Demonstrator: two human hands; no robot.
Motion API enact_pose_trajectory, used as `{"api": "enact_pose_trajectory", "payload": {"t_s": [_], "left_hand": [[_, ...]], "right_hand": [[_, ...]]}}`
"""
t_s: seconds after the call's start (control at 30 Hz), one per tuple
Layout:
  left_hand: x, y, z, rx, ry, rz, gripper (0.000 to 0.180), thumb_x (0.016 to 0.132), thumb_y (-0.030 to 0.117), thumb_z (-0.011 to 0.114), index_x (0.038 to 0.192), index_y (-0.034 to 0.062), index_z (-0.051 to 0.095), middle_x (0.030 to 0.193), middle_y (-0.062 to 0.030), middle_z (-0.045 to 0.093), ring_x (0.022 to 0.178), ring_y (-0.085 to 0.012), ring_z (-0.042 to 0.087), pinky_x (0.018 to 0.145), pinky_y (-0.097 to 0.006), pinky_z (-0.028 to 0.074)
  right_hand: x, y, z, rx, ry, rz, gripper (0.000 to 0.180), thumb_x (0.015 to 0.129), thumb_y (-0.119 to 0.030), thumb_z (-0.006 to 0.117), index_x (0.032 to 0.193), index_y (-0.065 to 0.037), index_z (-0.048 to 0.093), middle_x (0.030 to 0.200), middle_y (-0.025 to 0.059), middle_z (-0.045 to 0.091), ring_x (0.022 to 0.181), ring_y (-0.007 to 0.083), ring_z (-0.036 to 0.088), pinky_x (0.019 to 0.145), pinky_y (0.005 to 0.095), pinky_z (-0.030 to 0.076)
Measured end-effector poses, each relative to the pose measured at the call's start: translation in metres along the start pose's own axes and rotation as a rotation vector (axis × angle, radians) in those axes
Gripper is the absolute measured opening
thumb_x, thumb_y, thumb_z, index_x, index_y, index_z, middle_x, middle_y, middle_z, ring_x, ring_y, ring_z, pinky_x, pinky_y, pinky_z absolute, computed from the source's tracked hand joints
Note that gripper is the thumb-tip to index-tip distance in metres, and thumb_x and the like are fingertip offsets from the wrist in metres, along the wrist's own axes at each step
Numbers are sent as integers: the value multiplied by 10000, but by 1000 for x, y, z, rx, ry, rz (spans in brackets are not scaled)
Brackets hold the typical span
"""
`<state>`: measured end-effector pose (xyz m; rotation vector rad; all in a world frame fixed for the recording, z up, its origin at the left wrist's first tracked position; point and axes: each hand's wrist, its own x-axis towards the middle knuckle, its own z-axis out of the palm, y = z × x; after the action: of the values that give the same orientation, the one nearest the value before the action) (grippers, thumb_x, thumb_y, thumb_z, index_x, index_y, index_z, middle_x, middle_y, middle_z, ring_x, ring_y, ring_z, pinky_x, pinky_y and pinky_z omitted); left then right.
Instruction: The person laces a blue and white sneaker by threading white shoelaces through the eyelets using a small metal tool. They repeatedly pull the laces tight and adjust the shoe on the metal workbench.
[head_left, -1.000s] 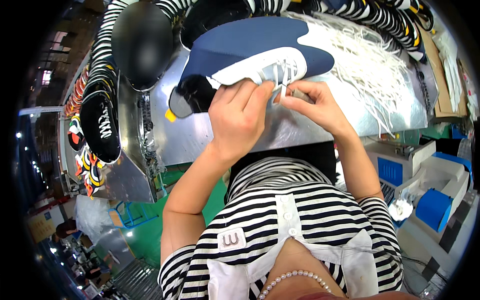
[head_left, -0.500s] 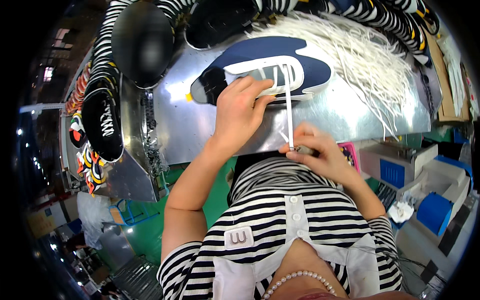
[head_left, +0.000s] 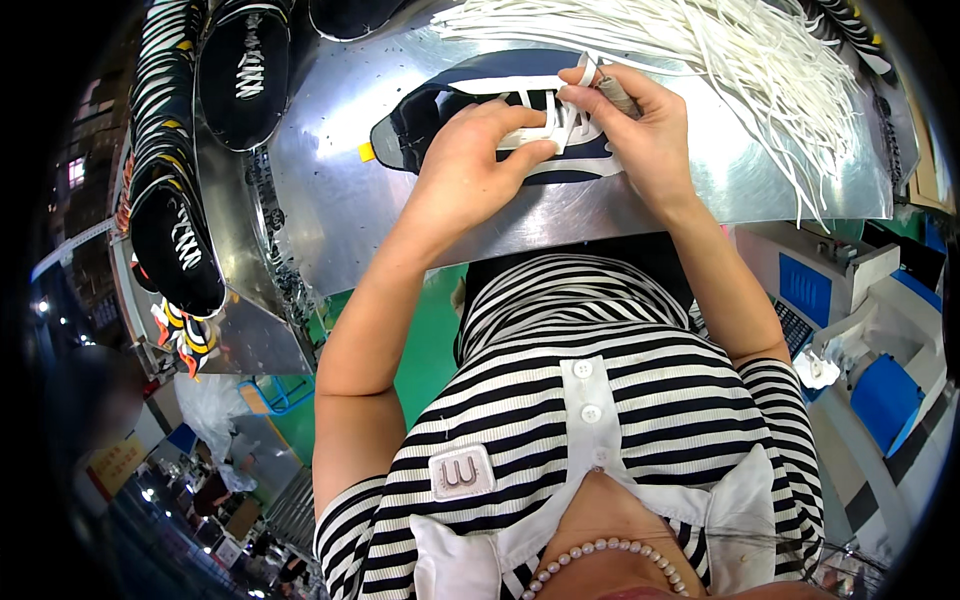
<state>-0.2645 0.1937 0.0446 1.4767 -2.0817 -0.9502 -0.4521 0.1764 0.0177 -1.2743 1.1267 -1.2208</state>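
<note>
A navy and white shoe upper lies flat on the shiny metal worktable. My left hand presses down on its white lace panel, thumb and fingers spread over it. My right hand pinches the end of a white shoelace at the eyelets and also grips a thin grey tool. The lace runs through the eyelet rows between both hands.
A big heap of loose white shoelaces covers the table's far right. Black laced shoe uppers and more uppers lie along the left. A blue and white machine stands at the right.
My right hand moved from near my body, where it had pulled the lace out long, back up to the eyelets. The left hand stayed on the shoe upper.
</note>
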Motion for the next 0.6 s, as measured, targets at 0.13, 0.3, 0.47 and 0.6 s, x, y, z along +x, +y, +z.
{"api": "enact_pose_trajectory", "payload": {"t_s": [0.13,0.3,0.47,0.6], "left_hand": [[1,5,5,35,67,-46,333,812,247,772,1023,3,688,827,-73,652,767,-172,621,712,-299,479],[3,7,14,233,191,24,304,782,298,771,889,25,688,817,-87,663,778,-261,635,700,-363,489],[4,8,18,315,247,116,297,788,315,755,818,30,678,771,-90,630,736,-287,612,658,-393,486],[2,6,19,329,295,173,284,773,295,778,801,31,677,741,-81,611,717,-272,599,636,-376,470]], "right_hand": [[3,6,6,2,55,-76,108,864,-83,706,935,-2,718,945,62,754,816,83,682,724,239,534],[0,6,-4,-145,68,-124,362,866,-201,733,1149,-31,583,866,63,696,740,143,662,658,274,509],[-47,-16,-25,-234,-101,144,201,952,-170,620,1033,-3,543,812,104,682,728,164,666,652,290,507],[-57,-14,-25,-260,-145,136,158,963,-138,598,988,5,535,793,113,684,710,186,677,639,293,507]]}}
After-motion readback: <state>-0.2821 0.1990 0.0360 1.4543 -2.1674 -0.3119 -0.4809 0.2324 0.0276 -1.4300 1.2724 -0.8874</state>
